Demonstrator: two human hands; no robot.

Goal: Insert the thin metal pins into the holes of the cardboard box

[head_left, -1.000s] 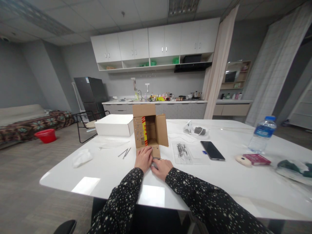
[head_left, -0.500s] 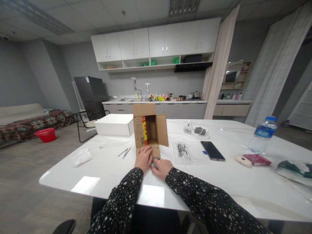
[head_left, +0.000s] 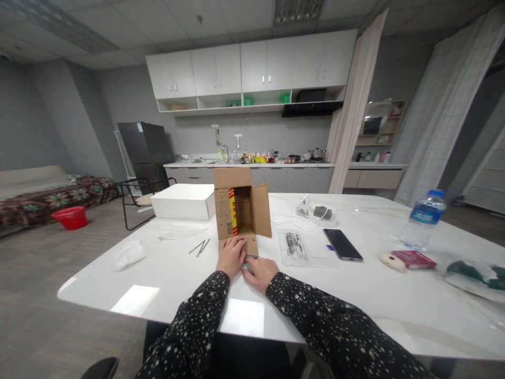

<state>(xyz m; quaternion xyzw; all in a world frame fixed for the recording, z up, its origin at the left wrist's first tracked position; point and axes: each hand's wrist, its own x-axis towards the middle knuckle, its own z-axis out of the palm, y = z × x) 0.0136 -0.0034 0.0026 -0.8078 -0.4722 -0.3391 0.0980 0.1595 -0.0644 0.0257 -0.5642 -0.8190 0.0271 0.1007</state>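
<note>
An open cardboard box (head_left: pixel 243 208) with yellow and red tape stands on the table, its opening facing me and its front flap (head_left: pixel 251 247) lying down toward me. My left hand (head_left: pixel 232 255) rests on that flap, fingers stretched out and pressing it. At the flap's near edge, my right hand (head_left: pixel 260 272) is closed with its fingers curled under. A small dark, thin piece shows by its fingertips, too small to name. To the left lie some thin metal rods (head_left: pixel 200 247); to the right is a clear plastic case (head_left: pixel 294 248) of small metal parts.
A white box (head_left: pixel 183 202) stands left of the cardboard one, with a crumpled tissue (head_left: pixel 130 255) nearer. On the right are a phone (head_left: pixel 342 244), a maroon pack (head_left: pixel 414 259), a water bottle (head_left: pixel 424 218) and a white device with a cable (head_left: pixel 322 212).
The view has shifted very slightly. Both hands keep the same places at the flap, and the box has not visibly moved on the table.
</note>
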